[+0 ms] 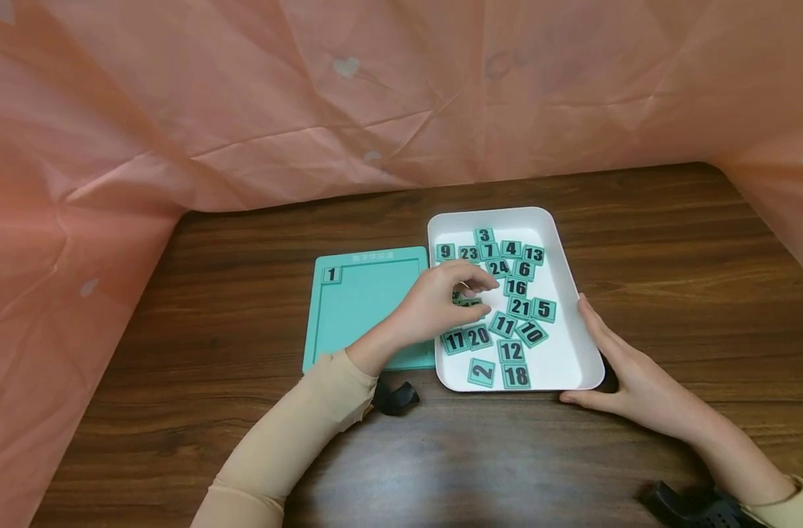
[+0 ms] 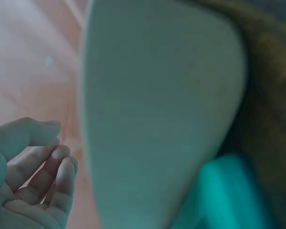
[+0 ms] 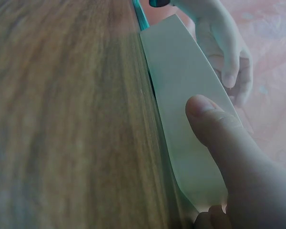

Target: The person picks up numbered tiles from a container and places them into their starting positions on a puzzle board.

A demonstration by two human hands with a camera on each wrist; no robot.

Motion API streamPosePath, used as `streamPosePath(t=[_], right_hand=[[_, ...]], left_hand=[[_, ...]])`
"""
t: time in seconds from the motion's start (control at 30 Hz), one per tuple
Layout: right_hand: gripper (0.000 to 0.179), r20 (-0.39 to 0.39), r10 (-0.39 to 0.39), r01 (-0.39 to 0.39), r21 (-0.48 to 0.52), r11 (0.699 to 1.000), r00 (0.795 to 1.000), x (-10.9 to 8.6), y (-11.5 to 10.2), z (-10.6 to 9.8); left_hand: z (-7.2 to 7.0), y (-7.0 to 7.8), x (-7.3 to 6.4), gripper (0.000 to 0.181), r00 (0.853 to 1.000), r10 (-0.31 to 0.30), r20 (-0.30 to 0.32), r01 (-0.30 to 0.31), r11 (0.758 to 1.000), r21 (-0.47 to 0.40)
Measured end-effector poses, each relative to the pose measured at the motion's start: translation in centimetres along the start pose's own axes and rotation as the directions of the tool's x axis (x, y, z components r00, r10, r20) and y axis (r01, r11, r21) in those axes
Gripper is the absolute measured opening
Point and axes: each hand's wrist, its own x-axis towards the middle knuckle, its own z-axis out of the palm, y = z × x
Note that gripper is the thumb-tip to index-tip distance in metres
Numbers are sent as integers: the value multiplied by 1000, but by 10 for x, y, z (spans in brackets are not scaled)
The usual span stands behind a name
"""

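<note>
A white tray (image 1: 566,359) holds many loose teal number tiles, among them the 16 tile (image 1: 516,287) and the 5 tile (image 1: 543,309). Over its left half hovers my left hand (image 1: 441,299), thumb and fingers bent and apart with nothing between them, hiding some tiles. My right hand (image 1: 645,392) holds the tray's near right corner. In the right wrist view its thumb (image 3: 212,121) lies against the outer wall (image 3: 181,86). A teal board (image 1: 368,308) adjoins the tray's left side, with the 1 tile (image 1: 331,275) in its upper left corner.
Beneath everything is a dark wooden table (image 1: 243,293). Pink cloth (image 1: 375,95) hangs behind and at both sides. A black strap piece (image 1: 396,398) shows by the left wrist, and a black device (image 1: 691,506) by the right wrist.
</note>
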Motion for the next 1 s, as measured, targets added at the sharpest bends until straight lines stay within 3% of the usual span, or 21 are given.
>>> streamPosePath(t=[0.4,0.7,1.0], right_hand=[[123,4,-3,3,3,1000,1000,1,1,1],[123,0,-7,7,2,1000,1000,1,0,0],[123,-4,-13,13,-7,1000,1000,1,0,0]], left_hand=[[21,-7,-19,29,991,77,113,-78,997,3],[25,-12,-21,30,961,124,249,-148,986,80],[27,-12,-20,39,935,129,331,-196,964,178]])
